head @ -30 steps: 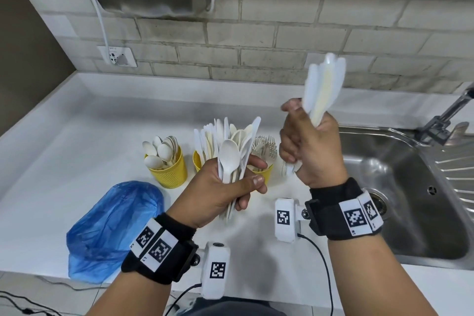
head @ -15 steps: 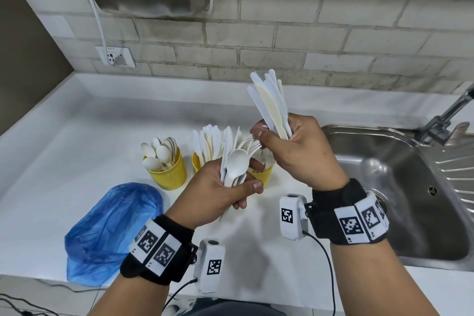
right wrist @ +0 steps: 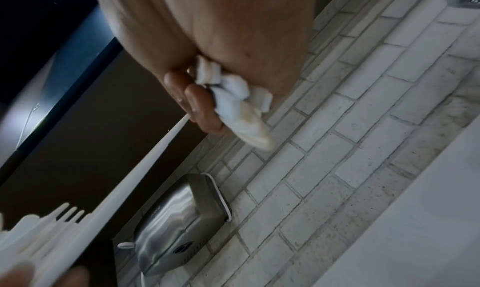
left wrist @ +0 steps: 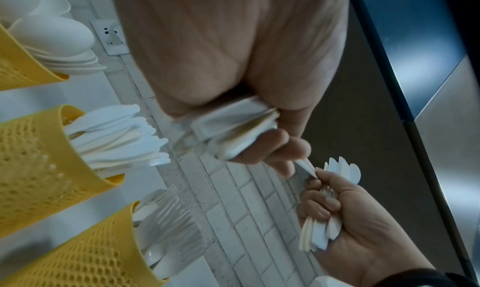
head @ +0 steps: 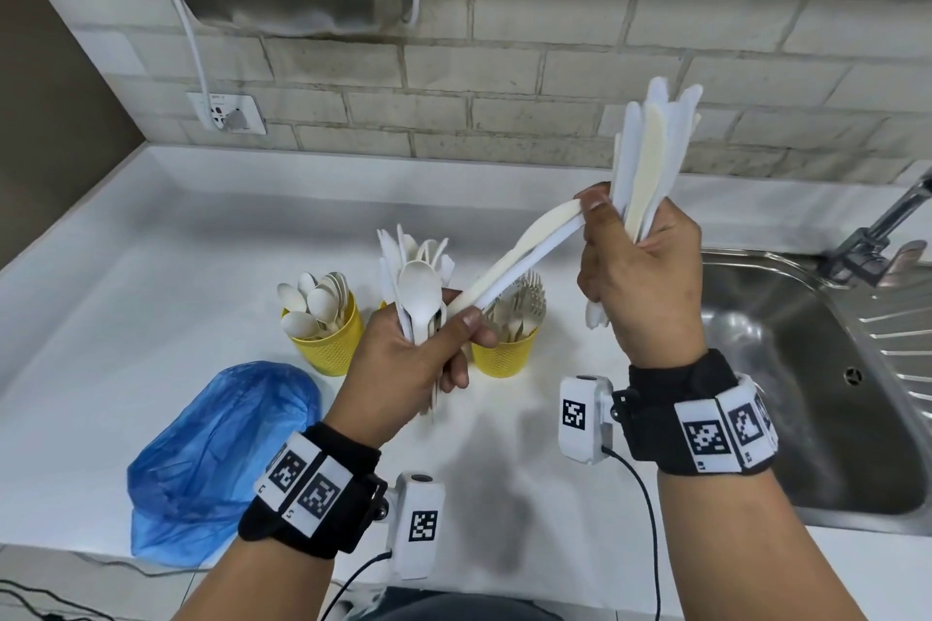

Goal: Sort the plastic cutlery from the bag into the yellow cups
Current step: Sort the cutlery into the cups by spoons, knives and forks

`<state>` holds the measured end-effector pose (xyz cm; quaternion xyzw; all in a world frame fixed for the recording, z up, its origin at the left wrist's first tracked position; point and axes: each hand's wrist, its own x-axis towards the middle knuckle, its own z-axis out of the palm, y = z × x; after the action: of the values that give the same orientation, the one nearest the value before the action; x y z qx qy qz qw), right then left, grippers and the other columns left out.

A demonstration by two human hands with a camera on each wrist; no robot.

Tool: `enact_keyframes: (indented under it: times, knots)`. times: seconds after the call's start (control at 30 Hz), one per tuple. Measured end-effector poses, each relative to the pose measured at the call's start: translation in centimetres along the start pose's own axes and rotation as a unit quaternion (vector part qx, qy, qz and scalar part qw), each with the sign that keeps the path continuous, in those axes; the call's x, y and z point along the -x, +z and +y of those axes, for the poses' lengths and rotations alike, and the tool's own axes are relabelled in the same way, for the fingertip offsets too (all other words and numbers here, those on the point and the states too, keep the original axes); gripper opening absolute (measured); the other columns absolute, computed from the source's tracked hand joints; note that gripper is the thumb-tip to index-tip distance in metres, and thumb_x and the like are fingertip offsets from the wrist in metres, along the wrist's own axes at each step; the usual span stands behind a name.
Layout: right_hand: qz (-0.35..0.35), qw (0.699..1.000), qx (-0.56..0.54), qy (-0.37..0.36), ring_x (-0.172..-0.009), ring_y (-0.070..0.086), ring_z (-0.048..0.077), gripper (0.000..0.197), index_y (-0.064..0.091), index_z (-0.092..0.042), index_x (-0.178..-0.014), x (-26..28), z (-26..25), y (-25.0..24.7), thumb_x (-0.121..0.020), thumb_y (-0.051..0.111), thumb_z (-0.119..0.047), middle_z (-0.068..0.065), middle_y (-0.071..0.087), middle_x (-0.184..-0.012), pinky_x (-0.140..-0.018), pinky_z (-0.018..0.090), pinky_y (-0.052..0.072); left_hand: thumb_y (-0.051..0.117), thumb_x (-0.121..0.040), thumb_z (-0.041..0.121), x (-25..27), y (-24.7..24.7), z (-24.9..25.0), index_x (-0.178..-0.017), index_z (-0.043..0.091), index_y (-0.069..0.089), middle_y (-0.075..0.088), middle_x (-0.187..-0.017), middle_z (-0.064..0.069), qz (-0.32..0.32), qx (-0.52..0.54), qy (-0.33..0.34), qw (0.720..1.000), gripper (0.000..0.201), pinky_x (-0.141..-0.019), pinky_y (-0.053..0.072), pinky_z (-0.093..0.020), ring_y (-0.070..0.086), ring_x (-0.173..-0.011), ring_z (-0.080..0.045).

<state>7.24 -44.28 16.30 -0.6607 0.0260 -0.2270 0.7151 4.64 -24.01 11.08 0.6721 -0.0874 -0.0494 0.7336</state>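
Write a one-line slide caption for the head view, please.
Right hand, holding a bunch of knives, pulls two knives from the left hand.

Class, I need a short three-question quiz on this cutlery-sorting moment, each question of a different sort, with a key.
1. True or false: the blue bag lies in the sink.
2. Which cup is nearest the bag: A spoon cup, B fork cup?
3. Fill in: the right hand holds a bunch of ____.

Key: 1 false, it lies on the counter; 2 A; 3 knives.
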Motion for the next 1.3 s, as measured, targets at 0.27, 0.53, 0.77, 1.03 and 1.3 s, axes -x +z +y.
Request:
enact_keyframes:
  times: [0.27, 0.53, 0.77, 1.03, 1.3]
  knots:
    - [0.028, 0.998, -0.065, -0.003, -0.038, 0.035, 0.021, 0.015, 0.063, -0.015, -0.085, 1.1, 0.3, 0.8, -0.101, 0.065, -0.015, 0.003, 0.041, -0.049, -0.043, 0.027, 0.034, 0.062, -0.099, 0.014, -0.2, 0.5, -0.1, -0.095, 0.007, 0.065, 0.072, -0.076, -0.012, 0.06, 0.068, 0.005, 0.996, 0.009, -0.046, 0.038, -0.025, 0.046, -0.044, -0.02]
    - [0.012, 0.962, -0.252, 0.101, -0.033, 0.031, 0.012, 0.011, 0.066, -0.014, -0.087, 2.9, 1.3, 3.3, -0.095, 0.071, -0.009, 0.001, 0.04, -0.051, -0.039, 0.02, 0.03, 0.061, -0.099, 0.008, -0.1, 1.3, 0.2, -0.099, 0.007, 0.064, 0.071, -0.077, -0.015, 0.052, 0.093, 0.011, 0.994, 0.003, -0.045, 0.038, -0.026, 0.043, -0.044, -0.021]
    - [0.002, 0.973, -0.185, 0.136, -0.042, 0.035, 0.022, 0.026, 0.056, -0.005, -0.083, 4.4, 2.2, 4.8, -0.094, 0.075, -0.019, 0.012, 0.036, -0.048, -0.046, 0.03, 0.038, 0.072, -0.09, 0.03, 0.5, 1.5, 0.1, -0.089, 0.033, 0.071, 0.071, -0.079, -0.015, 0.024, 0.058, 0.028, 0.998, 0.004, -0.048, 0.042, -0.028, 0.049, -0.046, -0.021]
    - [0.045, 0.973, -0.181, 0.134, -0.046, 0.042, 0.025, 0.032, 0.052, -0.009, -0.085, 3.6, 2.9, 4.9, -0.103, 0.058, -0.035, 0.016, 0.04, -0.07, -0.049, 0.033, 0.041, 0.068, -0.091, 0.033, 0.8, 1.0, 0.0, -0.113, 0.014, 0.072, 0.075, -0.088, -0.012, 0.005, 0.011, 0.01, 1.0, 0.029, -0.05, 0.043, -0.028, 0.052, -0.049, -0.021]
    - [0.12, 0.954, -0.23, 0.148, -0.052, 0.05, 0.016, 0.03, 0.051, -0.013, -0.083, 2.5, 2.6, 3.8, -0.11, 0.048, -0.025, -0.001, 0.05, -0.062, -0.056, 0.033, 0.047, 0.071, -0.09, 0.031, 0.8, 0.2, 0.1, -0.101, 0.011, 0.069, 0.059, -0.062, -0.008, 0.028, 0.004, -0.014, 1.0, 0.023, -0.051, 0.042, -0.029, 0.052, -0.047, -0.022]
